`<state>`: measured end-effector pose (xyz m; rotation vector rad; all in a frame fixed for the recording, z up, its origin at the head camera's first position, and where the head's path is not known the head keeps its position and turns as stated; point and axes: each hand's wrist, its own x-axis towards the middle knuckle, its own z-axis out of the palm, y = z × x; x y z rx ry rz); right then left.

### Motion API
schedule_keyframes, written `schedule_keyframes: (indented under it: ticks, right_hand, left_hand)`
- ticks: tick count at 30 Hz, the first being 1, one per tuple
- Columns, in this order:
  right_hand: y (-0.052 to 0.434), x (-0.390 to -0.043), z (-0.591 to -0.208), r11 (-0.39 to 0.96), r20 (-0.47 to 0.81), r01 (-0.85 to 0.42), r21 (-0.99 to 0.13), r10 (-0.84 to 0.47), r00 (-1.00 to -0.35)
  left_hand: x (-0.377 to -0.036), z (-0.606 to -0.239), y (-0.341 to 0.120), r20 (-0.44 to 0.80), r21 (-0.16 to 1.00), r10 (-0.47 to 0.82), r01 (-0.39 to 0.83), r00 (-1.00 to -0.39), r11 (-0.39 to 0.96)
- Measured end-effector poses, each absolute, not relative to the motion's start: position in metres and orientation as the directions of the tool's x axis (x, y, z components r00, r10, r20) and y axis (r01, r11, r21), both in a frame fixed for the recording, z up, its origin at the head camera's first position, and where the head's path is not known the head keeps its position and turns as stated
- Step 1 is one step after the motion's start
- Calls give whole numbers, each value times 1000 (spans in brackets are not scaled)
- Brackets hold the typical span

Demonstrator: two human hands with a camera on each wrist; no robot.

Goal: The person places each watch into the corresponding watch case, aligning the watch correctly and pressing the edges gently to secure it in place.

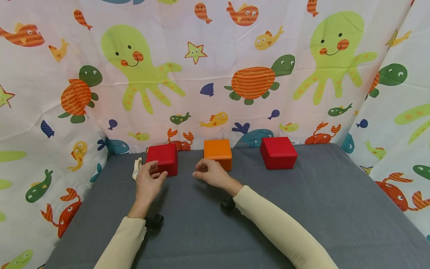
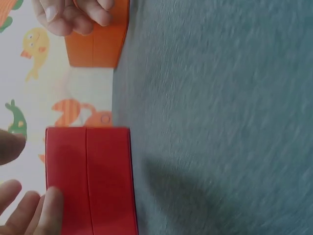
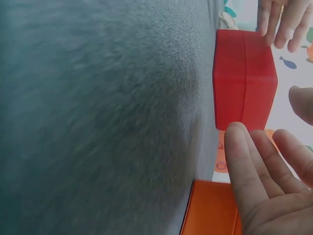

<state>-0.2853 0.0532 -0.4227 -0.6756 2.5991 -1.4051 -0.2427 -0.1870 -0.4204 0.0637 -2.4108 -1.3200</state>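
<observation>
Neither hand grasps anything. Fingers of the left hand (image 1: 147, 183) lie relaxed, their tips touching the front left of a red box (image 1: 162, 158) that stands near the back left corner of the grey table (image 1: 302, 209); a small cream object (image 1: 137, 168) lies just left of it. Loosely curled and holding nothing, the right hand (image 1: 211, 173) hovers just before the orange box (image 1: 218, 153) at the middle of the back edge. A second red box (image 1: 278, 152) sits further right along that edge.
</observation>
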Motion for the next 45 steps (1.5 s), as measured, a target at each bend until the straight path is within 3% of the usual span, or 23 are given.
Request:
schedule_keyframes:
  ticks: [11, 18, 28, 45]
  right_hand:
    - [15, -304, -421, 487, 36, -237, -841, -386, -922]
    - [-14, -311, -421, 520, 7, -197, -831, -344, -939]
    - [-35, -311, -431, 469, 14, -159, -869, -298, -954]
    - [-36, -306, -429, 515, 34, -150, -844, -226, -973]
  left_hand:
    - [-257, -418, -206, 353, 777, -354, 60, -866, 627]
    - [-265, -422, -210, 286, 770, -366, -14, -886, 638]
    - [-272, -432, -204, 214, 864, -398, -18, -892, 504]
    - [-265, -430, -197, 161, 873, -459, -91, -874, 480]
